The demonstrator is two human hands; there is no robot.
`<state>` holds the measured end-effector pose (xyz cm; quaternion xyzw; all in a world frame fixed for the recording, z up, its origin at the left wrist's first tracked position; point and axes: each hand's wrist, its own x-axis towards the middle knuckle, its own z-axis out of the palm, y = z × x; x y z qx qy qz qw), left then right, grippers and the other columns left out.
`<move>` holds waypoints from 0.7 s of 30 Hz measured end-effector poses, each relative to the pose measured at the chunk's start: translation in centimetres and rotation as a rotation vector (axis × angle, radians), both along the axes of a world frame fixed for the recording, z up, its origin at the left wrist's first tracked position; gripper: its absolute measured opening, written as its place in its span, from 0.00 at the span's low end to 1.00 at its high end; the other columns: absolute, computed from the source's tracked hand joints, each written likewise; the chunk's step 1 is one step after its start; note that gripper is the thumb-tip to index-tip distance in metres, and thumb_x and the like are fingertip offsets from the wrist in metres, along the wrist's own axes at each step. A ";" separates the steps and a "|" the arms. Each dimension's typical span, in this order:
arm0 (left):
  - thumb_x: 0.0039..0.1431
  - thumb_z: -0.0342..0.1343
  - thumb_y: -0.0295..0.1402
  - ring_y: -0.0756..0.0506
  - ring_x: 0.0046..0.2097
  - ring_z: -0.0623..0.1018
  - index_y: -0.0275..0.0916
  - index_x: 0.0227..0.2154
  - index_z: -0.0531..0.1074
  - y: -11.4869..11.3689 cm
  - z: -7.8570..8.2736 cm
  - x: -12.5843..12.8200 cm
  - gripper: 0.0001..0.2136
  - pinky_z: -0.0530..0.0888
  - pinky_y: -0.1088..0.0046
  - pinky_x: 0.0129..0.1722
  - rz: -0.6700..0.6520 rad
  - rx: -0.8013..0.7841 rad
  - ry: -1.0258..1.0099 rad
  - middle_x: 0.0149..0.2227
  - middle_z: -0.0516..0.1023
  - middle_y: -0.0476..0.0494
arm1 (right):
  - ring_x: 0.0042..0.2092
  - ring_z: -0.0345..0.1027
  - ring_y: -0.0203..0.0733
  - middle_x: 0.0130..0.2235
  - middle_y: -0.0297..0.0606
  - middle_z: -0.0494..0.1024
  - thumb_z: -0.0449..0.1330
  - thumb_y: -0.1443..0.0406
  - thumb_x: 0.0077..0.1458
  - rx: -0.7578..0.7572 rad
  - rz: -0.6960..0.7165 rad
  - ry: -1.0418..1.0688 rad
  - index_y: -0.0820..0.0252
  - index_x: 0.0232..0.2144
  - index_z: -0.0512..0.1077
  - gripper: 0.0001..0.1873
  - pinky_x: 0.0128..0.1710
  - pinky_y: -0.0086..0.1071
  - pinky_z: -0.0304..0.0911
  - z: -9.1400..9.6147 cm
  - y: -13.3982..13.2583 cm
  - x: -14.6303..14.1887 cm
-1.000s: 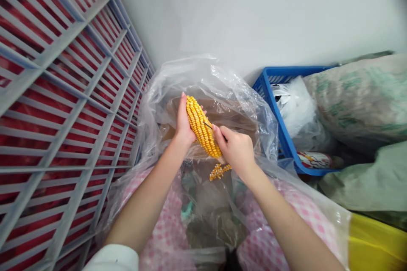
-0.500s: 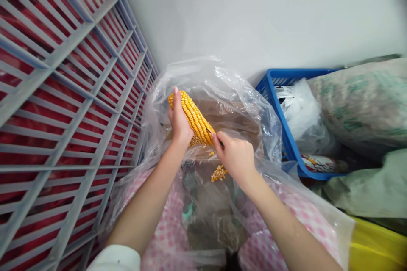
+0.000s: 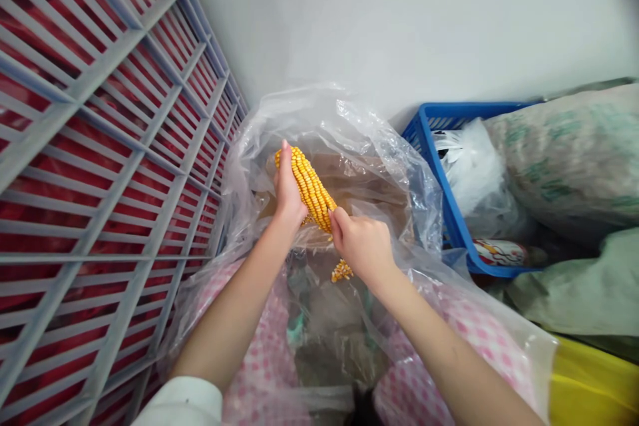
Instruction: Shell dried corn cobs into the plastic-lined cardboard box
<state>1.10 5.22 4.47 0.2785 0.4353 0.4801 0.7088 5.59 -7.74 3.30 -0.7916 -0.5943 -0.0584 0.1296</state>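
My left hand (image 3: 288, 186) grips a yellow corn cob (image 3: 310, 188) from behind, with its tip pointing up and to the left. My right hand (image 3: 360, 246) presses its closed fingers against the lower end of the cob. The thin dark pick seen earlier does not show now, and my right hand may hide it. A clump of loose corn kernels (image 3: 342, 271) lies below my right hand on a clear plastic bag liner (image 3: 379, 166), which is open around both hands.
A grey rack (image 3: 100, 166) with red behind it stands to the left, and a white wall (image 3: 399, 20) is ahead. To the right are a blue plastic basket (image 3: 449, 146) holding white bags, bulging sacks (image 3: 564, 153), and a yellow container (image 3: 594, 386). Pink checked fabric (image 3: 259, 359) lies below.
The cob has turned steeper and shifted slightly right. My right hand has moved onto its lower end, and the thin pick no longer shows.
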 end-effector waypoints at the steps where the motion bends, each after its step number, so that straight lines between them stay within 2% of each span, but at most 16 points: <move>1: 0.45 0.52 0.54 0.51 0.25 0.69 0.41 0.24 0.61 0.0 -0.1 0.0 0.20 0.65 0.75 0.26 -0.013 -0.005 0.005 0.24 0.63 0.50 | 0.17 0.57 0.29 0.16 0.34 0.71 0.43 0.64 0.58 0.007 -0.002 -0.004 0.60 0.23 0.66 0.17 0.20 0.29 0.33 -0.1 -0.1 0.0; 11: 0.42 0.53 0.55 0.49 0.28 0.71 0.40 0.23 0.61 0.3 -1.1 0.3 0.21 0.67 0.74 0.27 -0.089 -0.062 0.003 0.23 0.65 0.50 | 0.17 0.55 0.29 0.15 0.33 0.69 0.45 0.63 0.57 0.071 0.042 0.009 0.60 0.21 0.67 0.18 0.20 0.29 0.34 -0.5 -0.2 1.2; 21: 0.46 0.51 0.54 0.46 0.36 0.74 0.39 0.22 0.64 0.6 -1.2 0.2 0.20 0.71 0.70 0.35 -0.114 -0.076 -0.039 0.24 0.68 0.47 | 0.17 0.55 0.28 0.15 0.32 0.68 0.44 0.61 0.58 0.123 0.084 0.067 0.60 0.19 0.67 0.20 0.21 0.27 0.35 -1.0 -0.3 2.0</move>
